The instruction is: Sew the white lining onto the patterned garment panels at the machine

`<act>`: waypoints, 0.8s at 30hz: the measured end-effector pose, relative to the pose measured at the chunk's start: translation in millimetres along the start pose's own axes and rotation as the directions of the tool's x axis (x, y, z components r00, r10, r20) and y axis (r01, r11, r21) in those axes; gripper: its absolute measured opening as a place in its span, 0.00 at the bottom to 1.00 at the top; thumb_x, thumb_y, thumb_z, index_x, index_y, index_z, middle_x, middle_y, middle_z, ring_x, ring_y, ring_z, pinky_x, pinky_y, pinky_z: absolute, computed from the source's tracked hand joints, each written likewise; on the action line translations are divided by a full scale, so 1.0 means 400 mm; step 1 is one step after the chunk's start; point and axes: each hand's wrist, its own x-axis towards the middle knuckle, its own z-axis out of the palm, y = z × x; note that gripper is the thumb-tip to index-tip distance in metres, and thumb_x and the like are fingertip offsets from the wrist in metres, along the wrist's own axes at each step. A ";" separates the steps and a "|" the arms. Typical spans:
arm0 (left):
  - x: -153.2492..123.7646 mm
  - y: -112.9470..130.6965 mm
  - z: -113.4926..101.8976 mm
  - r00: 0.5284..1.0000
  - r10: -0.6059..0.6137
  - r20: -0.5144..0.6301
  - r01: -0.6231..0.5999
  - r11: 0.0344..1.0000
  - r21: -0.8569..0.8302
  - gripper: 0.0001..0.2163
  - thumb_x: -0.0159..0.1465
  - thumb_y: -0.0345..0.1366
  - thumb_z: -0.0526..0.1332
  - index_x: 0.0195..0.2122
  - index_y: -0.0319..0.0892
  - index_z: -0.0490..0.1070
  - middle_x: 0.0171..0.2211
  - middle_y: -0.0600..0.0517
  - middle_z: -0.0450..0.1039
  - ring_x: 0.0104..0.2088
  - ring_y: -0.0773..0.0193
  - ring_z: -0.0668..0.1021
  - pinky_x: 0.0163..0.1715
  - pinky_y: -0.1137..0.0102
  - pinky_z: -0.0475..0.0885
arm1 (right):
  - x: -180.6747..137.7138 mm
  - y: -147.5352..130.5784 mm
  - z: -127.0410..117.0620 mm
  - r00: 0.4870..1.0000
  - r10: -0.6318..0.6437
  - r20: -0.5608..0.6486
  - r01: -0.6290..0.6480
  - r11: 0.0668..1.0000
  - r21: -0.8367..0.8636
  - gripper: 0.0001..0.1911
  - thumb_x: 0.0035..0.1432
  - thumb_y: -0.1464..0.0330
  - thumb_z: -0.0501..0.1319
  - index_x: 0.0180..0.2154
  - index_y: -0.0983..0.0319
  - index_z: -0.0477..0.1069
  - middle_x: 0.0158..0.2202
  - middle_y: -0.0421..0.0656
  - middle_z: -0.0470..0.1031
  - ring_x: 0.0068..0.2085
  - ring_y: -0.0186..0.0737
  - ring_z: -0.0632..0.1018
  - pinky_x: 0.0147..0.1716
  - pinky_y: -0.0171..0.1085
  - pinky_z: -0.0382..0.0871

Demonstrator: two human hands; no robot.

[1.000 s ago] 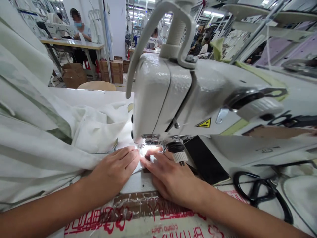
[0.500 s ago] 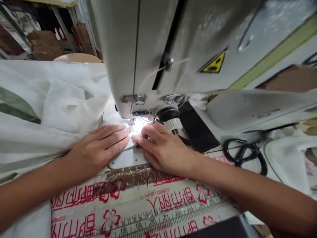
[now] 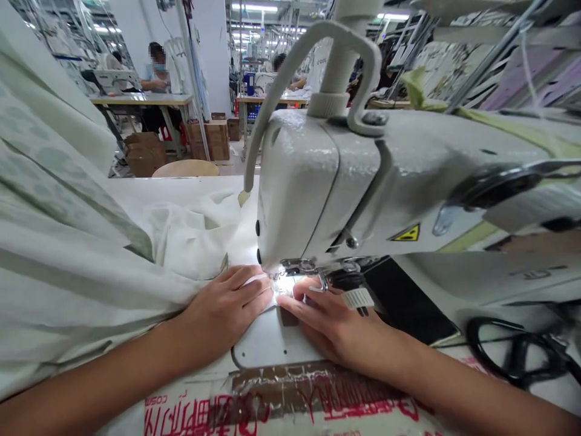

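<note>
Beside the lit needle area of a white sewing machine [image 3: 297, 188], my left hand [image 3: 231, 306] lies flat, fingers stretched out over white fabric [image 3: 190, 239]. Just right of the needle, my right hand [image 3: 338, 321] has its fingers bent, with thumb and forefinger closed at the fabric's edge. How much cloth is between them is hard to see, because the machine's lower parts and the glare cover it. The smooth needle plate [image 3: 272, 348] shows between my wrists. More cloth, with pale green leaf shapes, hangs and bunches along the left side.
Black-handled scissors [image 3: 517, 351] lie right of my right forearm. A dark flat pad [image 3: 408, 300] sits under the machine arm. Tape with red print [image 3: 200, 418] covers the front edge. Behind are a round stool [image 3: 186, 169], cardboard boxes [image 3: 145, 154] and people at other machines.
The view has tilted up, so the machine's top and the room behind now show. Both hands stay close to the needle in nearly the same pose.
</note>
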 end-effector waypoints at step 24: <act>-0.012 -0.019 0.012 0.996 -0.010 0.089 0.009 1.000 0.012 0.13 0.70 0.30 0.47 0.48 0.34 0.68 0.47 0.45 0.69 0.49 0.60 0.70 0.52 0.63 0.67 | 0.001 -0.011 0.004 0.995 0.008 0.099 -0.005 1.000 -0.027 0.15 0.62 0.74 0.48 0.45 0.65 0.70 0.38 0.47 0.73 0.37 0.42 0.72 0.38 0.41 0.68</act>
